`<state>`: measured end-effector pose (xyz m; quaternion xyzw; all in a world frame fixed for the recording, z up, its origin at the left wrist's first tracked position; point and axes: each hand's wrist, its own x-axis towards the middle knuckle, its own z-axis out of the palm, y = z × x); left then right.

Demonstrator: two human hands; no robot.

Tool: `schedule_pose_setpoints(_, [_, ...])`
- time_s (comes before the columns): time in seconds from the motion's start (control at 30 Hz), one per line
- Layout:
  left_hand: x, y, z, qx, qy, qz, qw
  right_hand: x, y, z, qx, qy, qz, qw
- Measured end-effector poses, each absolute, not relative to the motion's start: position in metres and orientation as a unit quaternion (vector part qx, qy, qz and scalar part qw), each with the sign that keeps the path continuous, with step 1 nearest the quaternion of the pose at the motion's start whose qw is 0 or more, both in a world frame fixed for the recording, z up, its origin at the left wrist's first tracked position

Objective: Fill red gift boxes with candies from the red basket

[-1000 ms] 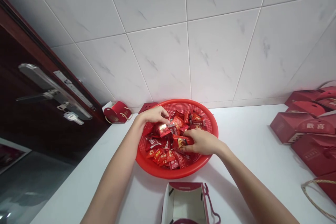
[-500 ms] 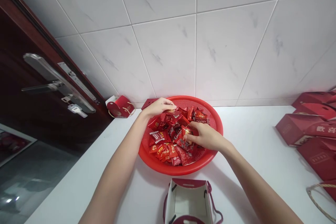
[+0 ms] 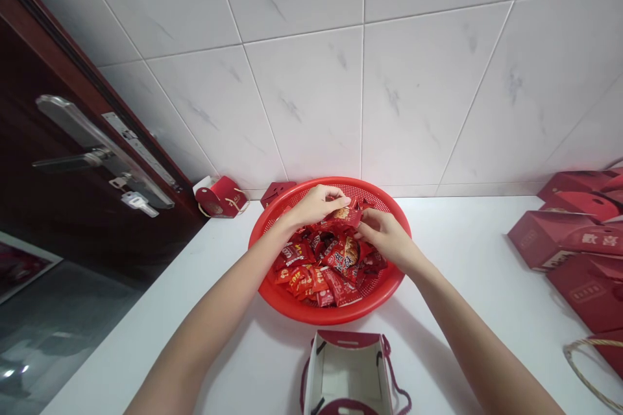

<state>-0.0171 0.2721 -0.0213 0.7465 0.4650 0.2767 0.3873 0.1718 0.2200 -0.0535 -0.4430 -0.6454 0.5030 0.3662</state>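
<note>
A round red plastic basket (image 3: 328, 316) holds a heap of red and orange wrapped snack packets (image 3: 299, 280). Over its back part, my left hand (image 3: 318, 204) has its fingers closed on a red packet (image 3: 346, 215). The fingers of my right hand (image 3: 384, 233) are bent together at the right end of that same packet, near the basket's right side; the fingertips are partly hidden. In front of the basket stands an open red box (image 3: 350, 373) with a white inside and dark red cord handles.
Several red boxes (image 3: 591, 285) with rope handles stand at the right. A small red box (image 3: 221, 198) is at the back left, another (image 3: 277, 192) behind the basket. A dark door (image 3: 29, 142) with keys is at the left, a tiled wall (image 3: 302, 104) behind.
My left hand has moved right with a packet. My right hand has left the packets in the middle and moved slightly up and right, to the packet at my left hand.
</note>
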Motion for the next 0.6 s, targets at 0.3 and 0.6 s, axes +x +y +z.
schedule_pose_setpoints(0.3, [-0.018,0.273,-0.021,0.762,0.454,0.310,0.342,0.171,0.217,-0.040,-0.485,-0.523,0.587,0.383])
schedule_pose_setpoints(0.6, [-0.022,0.281,-0.024,0.751,0.496,0.286,0.329,0.173,0.220,-0.050,-0.470,-0.583,0.540,0.384])
